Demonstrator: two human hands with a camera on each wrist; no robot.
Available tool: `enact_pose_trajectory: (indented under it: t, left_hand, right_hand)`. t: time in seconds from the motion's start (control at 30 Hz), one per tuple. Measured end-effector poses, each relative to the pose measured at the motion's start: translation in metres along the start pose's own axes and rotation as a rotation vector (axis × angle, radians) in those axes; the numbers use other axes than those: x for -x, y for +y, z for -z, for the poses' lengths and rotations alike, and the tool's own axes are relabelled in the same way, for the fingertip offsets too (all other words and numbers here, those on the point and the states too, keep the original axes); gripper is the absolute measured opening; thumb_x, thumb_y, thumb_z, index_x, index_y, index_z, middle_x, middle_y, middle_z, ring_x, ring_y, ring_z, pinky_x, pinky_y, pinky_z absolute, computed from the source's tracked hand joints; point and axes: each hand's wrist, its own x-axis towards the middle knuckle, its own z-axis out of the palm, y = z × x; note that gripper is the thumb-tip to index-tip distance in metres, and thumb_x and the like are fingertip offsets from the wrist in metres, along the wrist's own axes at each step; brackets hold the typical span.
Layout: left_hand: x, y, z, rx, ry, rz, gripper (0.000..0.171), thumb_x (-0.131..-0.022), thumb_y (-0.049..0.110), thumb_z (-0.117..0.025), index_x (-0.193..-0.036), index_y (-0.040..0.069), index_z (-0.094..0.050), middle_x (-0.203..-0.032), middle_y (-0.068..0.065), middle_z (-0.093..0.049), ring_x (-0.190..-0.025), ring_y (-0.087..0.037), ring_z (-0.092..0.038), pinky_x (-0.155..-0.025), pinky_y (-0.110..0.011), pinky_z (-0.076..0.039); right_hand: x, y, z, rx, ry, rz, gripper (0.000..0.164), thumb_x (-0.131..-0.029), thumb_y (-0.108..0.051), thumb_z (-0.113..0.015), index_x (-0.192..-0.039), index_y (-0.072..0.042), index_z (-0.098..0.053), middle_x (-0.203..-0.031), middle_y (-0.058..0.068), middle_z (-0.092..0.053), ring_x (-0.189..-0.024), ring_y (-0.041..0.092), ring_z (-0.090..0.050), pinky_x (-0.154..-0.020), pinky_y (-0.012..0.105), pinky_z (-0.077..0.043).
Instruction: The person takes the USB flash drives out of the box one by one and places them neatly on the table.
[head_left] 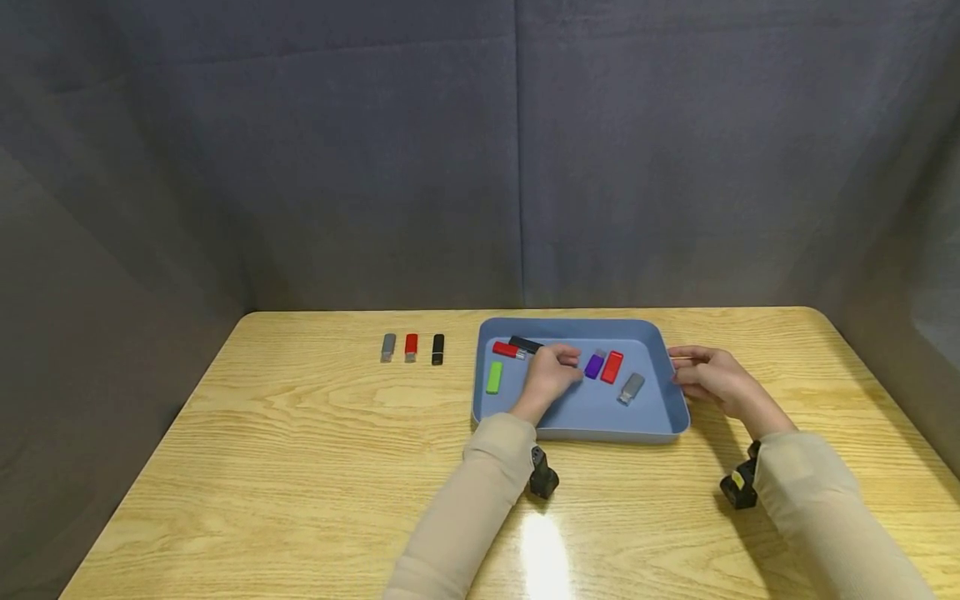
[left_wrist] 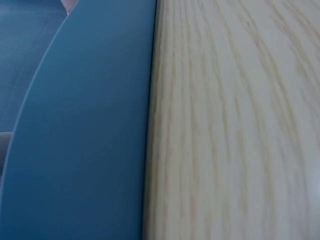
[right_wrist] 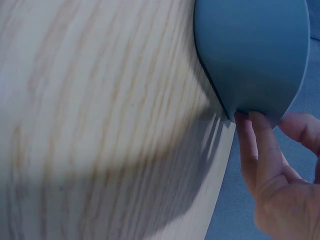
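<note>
A blue-grey tray [head_left: 585, 433] holds several USB sticks. My left hand [head_left: 551, 375] reaches over its front wall into it, thumb and fingers apart, with nothing seen between them. Just right of its fingertips lies a purple USB stick [head_left: 594, 367]; a black stick [head_left: 525, 343] is partly covered behind the hand. Also inside are a red stick with a metal plug [head_left: 508, 350], a green one [head_left: 494, 377], another red one [head_left: 612, 367] and a grey one [head_left: 631, 388]. My right hand [head_left: 712, 379] grips the tray's right wall; fingers [right_wrist: 270, 155] touch its outside, thumb at the rim.
Left of the tray, a grey stick [head_left: 387, 347], a red stick [head_left: 411, 347] and a black stick [head_left: 438, 349] stand in a row on the wooden table [head_left: 300, 467]. Dark curtains [head_left: 375, 167] hang behind the table and at its sides.
</note>
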Motion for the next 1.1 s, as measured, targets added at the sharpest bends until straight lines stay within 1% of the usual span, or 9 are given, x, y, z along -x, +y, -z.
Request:
enact_pose_trajectory:
  t: [0.13,0.27,0.4,0.57,0.67,0.8,1.0,1.1]
  left_hand:
    - [0.000,0.003,-0.006,-0.003,0.015,-0.002,0.029,-0.077,-0.002,-0.074,-0.107,0.000,-0.071,-0.099,-0.014,-0.074,-0.095,-0.022,-0.069,-0.079,-0.019,-0.054]
    - [0.001,0.006,-0.009,0.013,0.022,0.010,0.029,-0.079,0.000,-0.073,-0.108,-0.001,-0.070,-0.102,-0.014,-0.073,-0.097,-0.022,-0.069,-0.080,-0.022,-0.055]
    - [0.002,0.007,-0.012,0.006,0.033,0.001,0.029,-0.079,0.000,-0.073,-0.108,-0.001,-0.070,-0.101,-0.014,-0.073,-0.097,-0.023,-0.069,-0.080,-0.022,-0.055]
    - [0.001,0.006,-0.015,-0.017,0.046,-0.018,0.028,-0.078,0.001,-0.074,-0.106,-0.002,-0.071,-0.100,-0.014,-0.074,-0.096,-0.022,-0.069,-0.081,-0.022,-0.054]
    - [0.001,0.006,-0.017,-0.054,0.056,-0.030,0.028,-0.078,0.003,-0.075,-0.105,-0.001,-0.071,-0.098,-0.013,-0.074,-0.094,-0.022,-0.069,-0.079,-0.021,-0.054]
    - [0.002,0.007,-0.020,-0.125,0.074,-0.051,0.025,-0.078,0.005,-0.076,-0.103,0.000,-0.072,-0.095,-0.012,-0.074,-0.089,-0.020,-0.069,-0.075,-0.020,-0.053]
    - [0.005,0.010,-0.020,-0.211,0.064,-0.061,0.025,-0.080,0.004,-0.074,-0.105,0.003,-0.072,-0.096,-0.008,-0.074,-0.089,-0.017,-0.068,-0.077,-0.020,-0.053]
    - [0.005,0.011,-0.019,-0.227,0.046,-0.054,0.027,-0.080,0.004,-0.074,-0.106,0.004,-0.072,-0.096,-0.007,-0.074,-0.090,-0.016,-0.068,-0.077,-0.019,-0.053]
  right_hand:
    - [0.000,-0.001,0.001,0.019,-0.003,-0.001,0.066,-0.090,-0.004,-0.056,-0.145,0.012,-0.024,-0.124,0.012,-0.057,-0.085,-0.008,-0.058,-0.076,0.015,-0.054]
    - [0.000,-0.001,0.001,0.016,-0.007,-0.004,0.066,-0.090,-0.004,-0.056,-0.145,0.013,-0.023,-0.121,0.009,-0.059,-0.085,-0.008,-0.058,-0.075,0.015,-0.054]
    - [0.000,-0.001,0.001,0.007,-0.011,-0.003,0.065,-0.090,-0.003,-0.056,-0.144,0.013,-0.023,-0.118,0.005,-0.061,-0.084,-0.008,-0.059,-0.074,0.015,-0.054]
    - [0.000,-0.001,0.002,0.020,-0.011,-0.006,0.065,-0.091,-0.004,-0.055,-0.145,0.013,-0.022,-0.123,0.011,-0.058,-0.084,-0.009,-0.058,-0.074,0.014,-0.053]
    - [0.000,-0.002,0.001,0.035,-0.011,-0.011,0.065,-0.091,-0.004,-0.054,-0.146,0.012,-0.022,-0.133,0.022,-0.052,-0.085,-0.009,-0.058,-0.075,0.015,-0.053]
    - [0.001,-0.003,0.000,0.046,-0.009,-0.018,0.065,-0.091,-0.005,-0.054,-0.146,0.011,-0.022,-0.142,0.030,-0.040,-0.086,-0.009,-0.058,-0.076,0.015,-0.053]
    - [0.002,-0.003,0.000,0.043,-0.006,-0.015,0.065,-0.091,-0.005,-0.054,-0.146,0.012,-0.022,-0.142,0.032,-0.039,-0.086,-0.008,-0.058,-0.076,0.014,-0.053]
    - [0.001,-0.002,0.000,0.040,-0.007,-0.014,0.065,-0.091,-0.005,-0.053,-0.145,0.012,-0.022,-0.143,0.032,-0.038,-0.086,-0.009,-0.057,-0.076,0.014,-0.053]
